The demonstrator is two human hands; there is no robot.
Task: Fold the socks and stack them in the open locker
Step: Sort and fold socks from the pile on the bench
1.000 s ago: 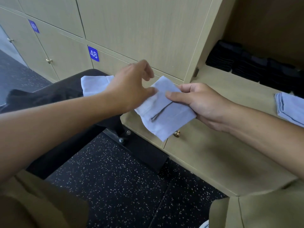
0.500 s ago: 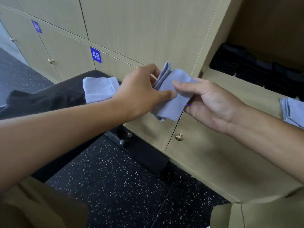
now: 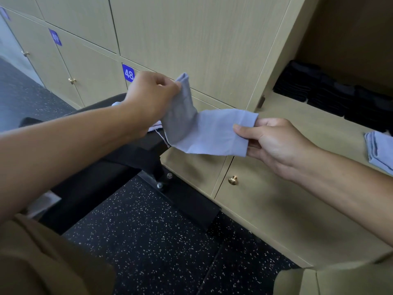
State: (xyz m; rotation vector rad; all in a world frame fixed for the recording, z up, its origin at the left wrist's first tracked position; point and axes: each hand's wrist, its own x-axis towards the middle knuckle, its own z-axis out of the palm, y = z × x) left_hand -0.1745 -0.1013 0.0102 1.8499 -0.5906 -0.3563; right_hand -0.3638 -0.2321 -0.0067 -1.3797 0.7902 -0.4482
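A light blue-grey sock [image 3: 204, 128] hangs in the air, bent in the middle, in front of the locker doors. My left hand [image 3: 151, 96] pinches its raised upper end. My right hand [image 3: 270, 141] pinches the other end, thumb on top, out to the right. The open locker [image 3: 314, 116] is on the right; folded black socks [image 3: 331, 96] sit in a row at its back and a folded light blue sock [image 3: 380, 152] lies near its front edge. Another light sock [image 3: 154, 126] lies on the black bench, mostly hidden by my left hand.
A black padded bench [image 3: 119, 167] stands below my left arm, its metal foot [image 3: 182, 201] reaching to the lockers. Closed wooden locker doors with brass knobs [image 3: 232, 179] and blue number plates [image 3: 128, 72] fill the wall. The floor is dark speckled rubber.
The sock, bunched between both hands half a second ago, is now pulled out longer. My left hand lifted its end up; my right hand drew the other end rightward.
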